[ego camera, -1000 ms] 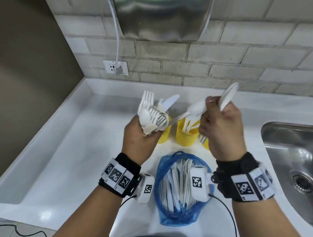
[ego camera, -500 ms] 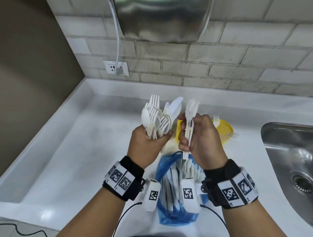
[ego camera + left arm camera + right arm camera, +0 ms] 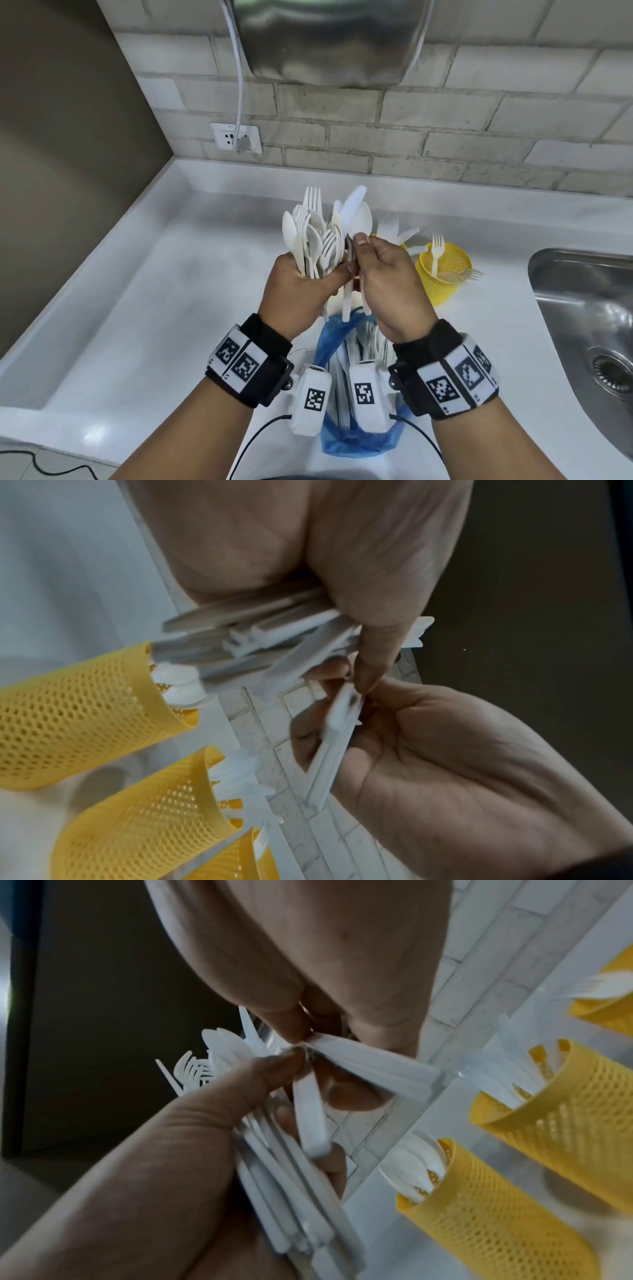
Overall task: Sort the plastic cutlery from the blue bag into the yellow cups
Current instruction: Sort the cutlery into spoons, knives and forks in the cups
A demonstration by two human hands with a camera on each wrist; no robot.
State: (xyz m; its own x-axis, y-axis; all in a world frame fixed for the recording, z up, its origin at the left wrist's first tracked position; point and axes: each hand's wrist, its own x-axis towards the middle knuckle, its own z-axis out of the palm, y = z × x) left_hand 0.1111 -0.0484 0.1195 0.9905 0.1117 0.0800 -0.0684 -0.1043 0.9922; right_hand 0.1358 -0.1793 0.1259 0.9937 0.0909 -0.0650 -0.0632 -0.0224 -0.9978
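Three yellow cups [image 3: 85, 710] hold cutlery; both hands grip more.

1. Premises: a kitchen or washroom-type service area; which of the two cannot be told.
2. White worktop [image 3: 144, 308] with a raised rim, set into a corner.
3. Stainless steel sink [image 3: 582, 308] with drain strainer, let into the worktop on the right.
4. Rear wall of pale brick-pattern tile [image 3: 445, 137]; side wall plain brown.
5. Wall socket [image 3: 236, 137] above the worktop, white cable [image 3: 239, 85] plugged in.
6. Brushed-metal appliance [image 3: 329, 37] mounted on the wall overhead; its type cannot be told.
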